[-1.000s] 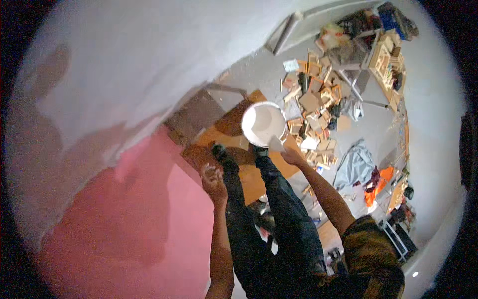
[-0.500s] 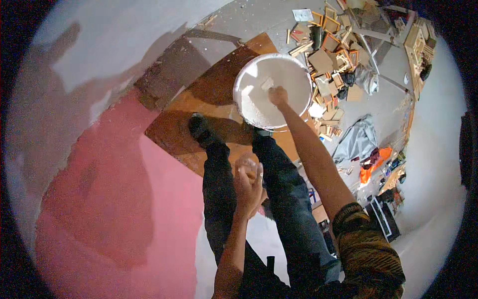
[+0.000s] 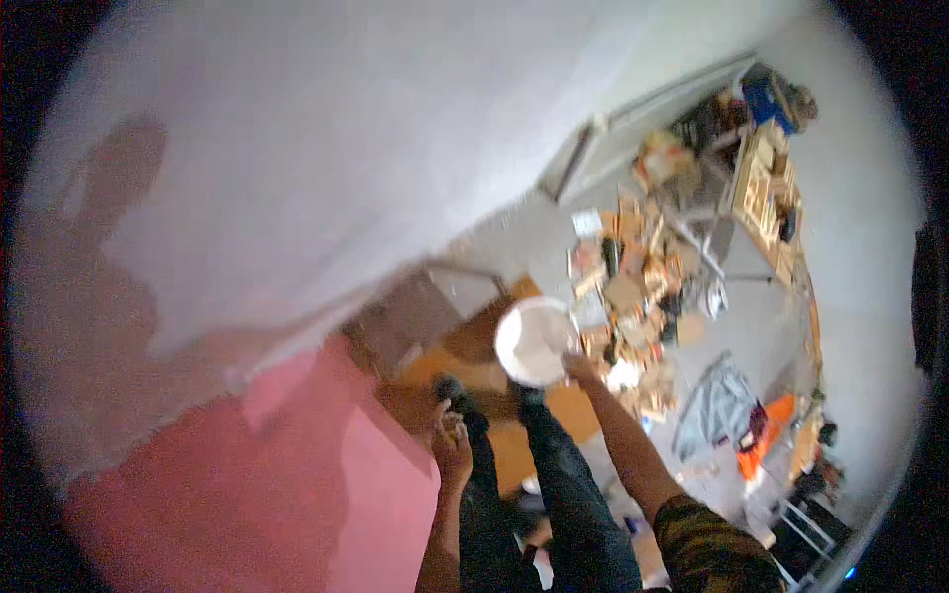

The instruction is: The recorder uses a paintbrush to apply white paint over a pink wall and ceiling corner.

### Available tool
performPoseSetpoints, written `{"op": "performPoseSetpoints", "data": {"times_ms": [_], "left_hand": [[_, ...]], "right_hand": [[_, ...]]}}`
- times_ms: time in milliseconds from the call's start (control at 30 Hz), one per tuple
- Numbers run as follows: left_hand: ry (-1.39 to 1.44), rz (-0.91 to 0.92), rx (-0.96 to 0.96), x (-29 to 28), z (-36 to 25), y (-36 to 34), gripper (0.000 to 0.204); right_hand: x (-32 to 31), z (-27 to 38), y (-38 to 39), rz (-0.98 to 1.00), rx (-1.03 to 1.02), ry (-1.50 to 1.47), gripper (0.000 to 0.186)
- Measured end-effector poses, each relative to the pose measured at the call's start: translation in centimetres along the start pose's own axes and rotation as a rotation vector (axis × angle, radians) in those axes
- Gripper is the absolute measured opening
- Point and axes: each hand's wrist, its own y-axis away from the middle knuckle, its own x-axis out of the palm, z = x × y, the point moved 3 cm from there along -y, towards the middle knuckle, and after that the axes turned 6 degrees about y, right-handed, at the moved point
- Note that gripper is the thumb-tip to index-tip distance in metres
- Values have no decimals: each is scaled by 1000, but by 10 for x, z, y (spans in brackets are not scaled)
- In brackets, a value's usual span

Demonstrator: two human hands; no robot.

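1. Far left there's a wall [image 3: 297,198], white on top and pink lower down, with a shadow across it.
2. Left hand [image 3: 452,442] hangs by the leg, fingers curled shut around something small, can't make out what.
3. Right hand [image 3: 576,364] reaches down and grips the rim of a white bucket [image 3: 534,341] sitting on brown cardboard [image 3: 474,356].
4. On the right, a messy pile of wood scraps [image 3: 633,296] on the floor.

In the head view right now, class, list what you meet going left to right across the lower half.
Pink wall section → left hand → white bucket → right hand → grey sheet on the floor → orange object.
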Motion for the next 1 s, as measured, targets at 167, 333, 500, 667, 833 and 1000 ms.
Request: {"op": "performPoseSetpoints", "data": {"times_ms": [167,333,500,667,833,1000], "left_hand": [[-435,-212,265,-125,-135,-12,34],[-1000,-68,1008,-101,-392,-42,41],[-1285,-261,1586,-66,-599,-92,38],[-1464,-376,2039,-36,-779,-119,29],[-1587,-489,2036,-29,-794,-103,25],[-907,-56,1522,-35,-792,-123,32]], "right_hand": [[-61,286,44,150,486,-961,19],[-157,321,55,-76,294,-1476,18],[-241,413,51,-331,402,-1286,17],[-378,482,14,-863,-331,-256,21],[-553,592,28,-823,-382,-248,28],[-626,635,5,-957,-380,-135,29]]}}
